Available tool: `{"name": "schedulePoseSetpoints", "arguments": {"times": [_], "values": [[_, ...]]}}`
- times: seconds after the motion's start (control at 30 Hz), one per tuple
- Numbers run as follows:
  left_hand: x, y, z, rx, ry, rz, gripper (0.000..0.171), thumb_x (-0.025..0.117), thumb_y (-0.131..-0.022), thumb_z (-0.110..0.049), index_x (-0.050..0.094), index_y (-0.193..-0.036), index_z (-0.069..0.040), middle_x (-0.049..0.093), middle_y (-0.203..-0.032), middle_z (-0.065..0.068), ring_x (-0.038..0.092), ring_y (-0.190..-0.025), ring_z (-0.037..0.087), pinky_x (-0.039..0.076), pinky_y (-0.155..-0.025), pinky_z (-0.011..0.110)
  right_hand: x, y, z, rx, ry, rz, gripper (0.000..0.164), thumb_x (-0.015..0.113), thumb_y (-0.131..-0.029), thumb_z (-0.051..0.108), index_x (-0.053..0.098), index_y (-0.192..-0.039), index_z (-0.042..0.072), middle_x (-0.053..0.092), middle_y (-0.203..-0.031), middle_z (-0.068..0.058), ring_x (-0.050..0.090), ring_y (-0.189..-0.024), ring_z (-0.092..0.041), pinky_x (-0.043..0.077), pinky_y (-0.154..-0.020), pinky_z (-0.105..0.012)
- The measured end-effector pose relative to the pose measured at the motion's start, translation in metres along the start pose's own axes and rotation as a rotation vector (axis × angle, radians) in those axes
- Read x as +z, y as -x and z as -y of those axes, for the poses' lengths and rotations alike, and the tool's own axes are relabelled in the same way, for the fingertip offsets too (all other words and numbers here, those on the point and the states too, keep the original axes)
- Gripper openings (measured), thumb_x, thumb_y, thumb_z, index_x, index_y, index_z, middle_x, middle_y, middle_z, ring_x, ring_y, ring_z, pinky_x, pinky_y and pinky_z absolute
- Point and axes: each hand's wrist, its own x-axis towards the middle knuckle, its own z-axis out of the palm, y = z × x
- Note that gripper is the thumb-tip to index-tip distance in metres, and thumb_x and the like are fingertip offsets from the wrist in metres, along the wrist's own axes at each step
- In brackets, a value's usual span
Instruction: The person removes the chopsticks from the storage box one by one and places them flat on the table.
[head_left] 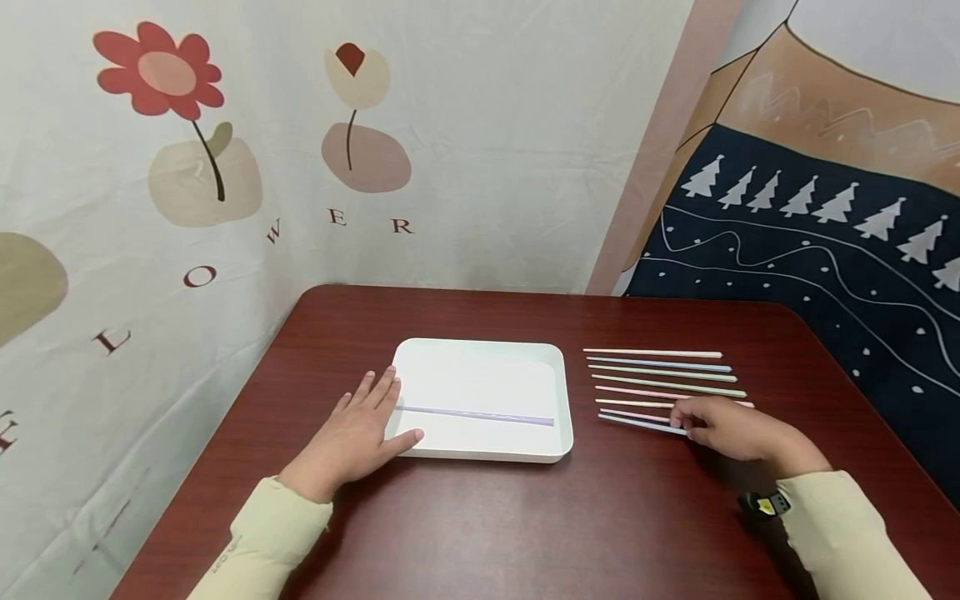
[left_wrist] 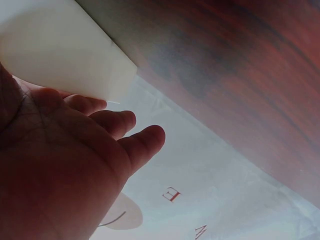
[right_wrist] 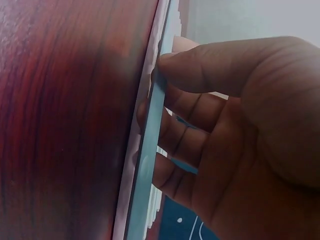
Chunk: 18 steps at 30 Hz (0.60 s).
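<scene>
A white tray (head_left: pixel 480 442) lies on the table with a purple chopstick (head_left: pixel 480 414) lengthwise inside it. My left hand (head_left: pixel 355 433) rests against the tray's left side, fingers extended along the rim and thumb over the front corner. In the left wrist view, the left fingers (left_wrist: pixel 145 145) lie beside the tray's wall (left_wrist: pixel 75 55). To the right, several pastel chopsticks (head_left: pixel 660 367) lie side by side. My right hand (head_left: pixel 738 427) pinches the pale blue chopstick (right_wrist: pixel 154 130) nearest me between thumb and fingers; a pink chopstick (right_wrist: pixel 131 175) lies right alongside it.
The dark red-brown wooden table (head_left: pixel 495 533) carries everything. A white flower-printed cloth (head_left: pixel 480 167) hangs behind and to the left. On the right hangs a navy cloth (head_left: pixel 750 258) with white trees. A black band (head_left: pixel 765 504) circles the right wrist.
</scene>
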Motion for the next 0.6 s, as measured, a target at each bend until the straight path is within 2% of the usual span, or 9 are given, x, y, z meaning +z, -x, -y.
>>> {"name": "schedulePoseSetpoints", "arguments": {"times": [0.23, 0.6], "values": [[0.0004, 0.0001, -0.0003, -0.001, -0.006, 0.0, 0.096, 0.043, -0.094, -0.071, 0.028, -0.154, 0.002, 0.016, -0.164, 0.015, 0.012, -0.148, 0.043, 0.021, -0.112, 0.065, -0.0006, -0.0031, 0.0006, 0.025, 0.04, -0.008, 0.024, 0.06, -0.094, -0.003, 0.062, -0.096, 0.02, 0.054, -0.088, 0.008, 0.048, -0.078, -0.009, 0.041, -0.067, -0.029], [0.001, -0.0008, 0.0007, -0.004, -0.004, 0.003, 0.097, 0.043, -0.093, -0.072, 0.028, -0.154, 0.002, 0.015, -0.164, 0.014, 0.011, -0.149, 0.042, 0.02, -0.112, 0.065, -0.0027, -0.0036, -0.0034, -0.006, 0.049, -0.042, 0.026, 0.06, -0.091, -0.005, 0.063, -0.095, 0.021, 0.057, -0.09, 0.008, 0.05, -0.081, -0.008, 0.045, -0.069, -0.03]]}}
